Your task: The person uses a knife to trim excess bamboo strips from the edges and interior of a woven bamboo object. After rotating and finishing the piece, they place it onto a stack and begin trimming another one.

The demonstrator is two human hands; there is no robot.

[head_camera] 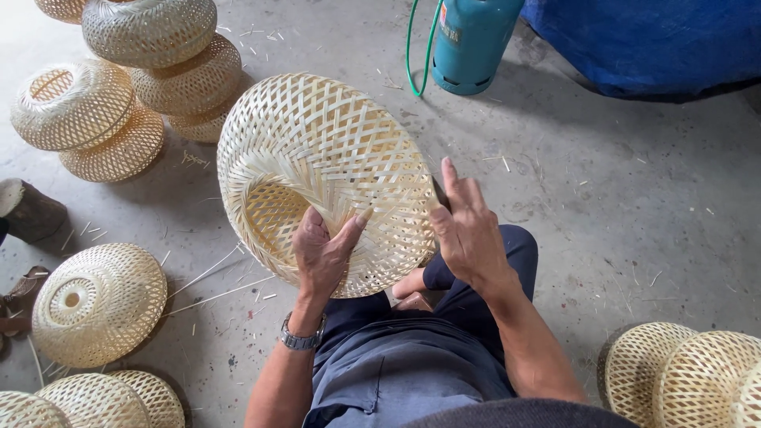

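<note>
My left hand (321,252) holds the round, pale, open-weave bamboo shade (325,178) at its 6 o'clock edge: the thumb lies over the outer weave and the fingers curl into the rim of the opening, so this grip is closed on the shade. The shade sits tilted above my knees, at the centre of the view, its circular opening turned toward 8 o'clock. My right hand (468,230) rests against the shade's 4 o'clock flank, fingers straight and loosely spread, pointing toward 12 o'clock; this grip is wide and clasps nothing, and whether the palm touches the weave I cannot tell. A metal wristwatch (301,337) circles my left wrist, and my blue-grey trousers (412,364) fill the view at 6 o'clock. On the grey concrete floor (634,206), a stack of woven bamboo shades (158,63) stands at 10 o'clock, well apart from my hands; a single domed shade (99,301) lies at 8 o'clock, with two more shades (95,400) below it at the frame's edge. Another pair of woven shades (686,380) lies at 4 o'clock. A teal gas cylinder (472,43) with a green hose (412,47) stands at 1 o'clock, beside a blue tarpaulin (650,40) at 2 o'clock. Loose bamboo slivers (218,285) are scattered on the floor near 8 o'clock.
</note>
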